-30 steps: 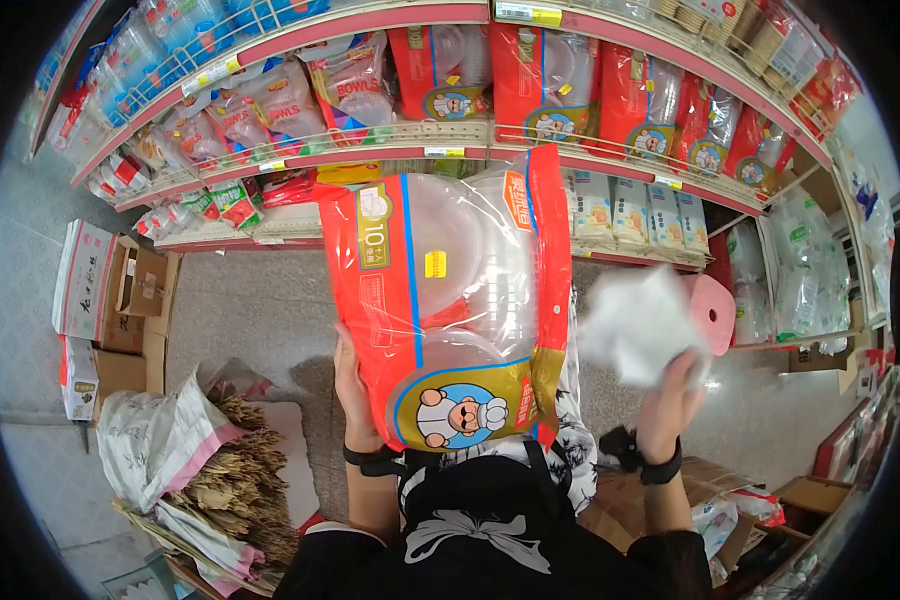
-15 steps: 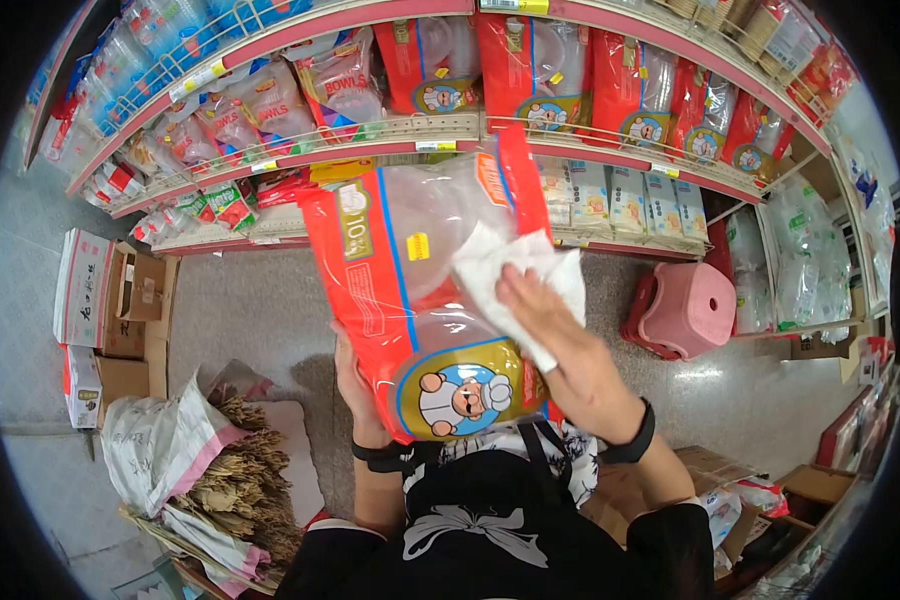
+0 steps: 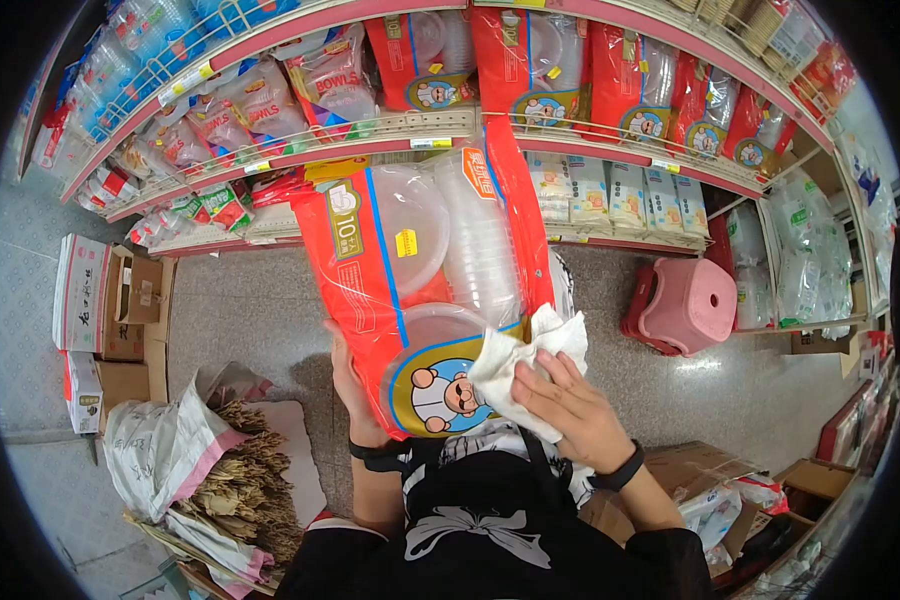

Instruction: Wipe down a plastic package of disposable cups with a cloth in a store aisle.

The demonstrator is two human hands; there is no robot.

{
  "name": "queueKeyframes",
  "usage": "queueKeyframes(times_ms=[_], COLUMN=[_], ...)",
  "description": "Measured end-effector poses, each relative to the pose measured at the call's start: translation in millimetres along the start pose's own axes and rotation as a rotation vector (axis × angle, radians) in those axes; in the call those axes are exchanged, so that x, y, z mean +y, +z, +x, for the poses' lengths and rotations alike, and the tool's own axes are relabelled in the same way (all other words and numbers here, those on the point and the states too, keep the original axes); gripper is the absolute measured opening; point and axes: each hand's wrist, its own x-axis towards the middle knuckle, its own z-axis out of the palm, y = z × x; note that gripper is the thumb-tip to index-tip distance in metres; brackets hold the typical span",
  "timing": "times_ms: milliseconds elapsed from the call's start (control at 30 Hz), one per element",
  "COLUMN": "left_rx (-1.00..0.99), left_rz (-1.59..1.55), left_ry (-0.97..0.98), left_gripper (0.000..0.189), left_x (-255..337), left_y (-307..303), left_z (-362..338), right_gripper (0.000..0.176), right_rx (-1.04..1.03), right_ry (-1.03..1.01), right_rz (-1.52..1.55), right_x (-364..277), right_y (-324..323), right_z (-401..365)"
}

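Note:
A large red pack of clear plastic bowls (image 3: 410, 240) is held up in front of my body. It has a yellow price sticker and a cartoon chef near its lower end. My left hand (image 3: 348, 385) grips the pack's lower left edge, with the fingers hidden behind it. In my right hand (image 3: 570, 410) is a white cloth (image 3: 505, 375), pressed against the pack's lower right part and covering some of the chef picture.
Shelves ahead carry similar red packs (image 3: 530, 60) and bags of bowls (image 3: 335, 85). Stacked pink stools (image 3: 685, 305) stand at the right. A white sack of dried stalks (image 3: 170, 445) and cartons (image 3: 80, 290) are at the left. An open carton (image 3: 710, 470) sits lower right.
My right hand has moved the cloth down the pack, from its middle right to the lower right. The clear bowls on the right side now show. My left hand keeps its hold.

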Motion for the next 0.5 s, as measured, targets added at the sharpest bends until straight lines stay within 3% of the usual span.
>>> queueKeyframes(times_ms=[200,300,367,433,467,500], left_rx=[0.032,0.069,0.082,0.09,0.065,0.057], left_rz=[0.005,0.119,0.192,0.252,0.238,0.236], left_ry=[0.089,0.226,0.286,0.262,0.242,0.238], left_gripper=[0.05,0.049,0.049,0.049,0.047,0.047], left_x=[0,4,1,-4,-2,-5], left_y=[3,15,22,29,33,36], left_z=[1,-4,-8,-11,-13,-16], right_gripper=[0.049,0.043,0.022,0.022,0.028,0.029], right_rx=[-0.191,-0.232,0.004,0.534,0.571,0.808], right_ry=[-0.141,0.006,0.259,0.537,0.471,0.556], right_rz=[-0.064,0.096,0.214,0.369,0.308,0.375], right_x=[17,27,22,11,11,0], right_y=[-20,-26,-35,-42,-41,-46], right_z=[-2,-14,-20,-10,-8,20])
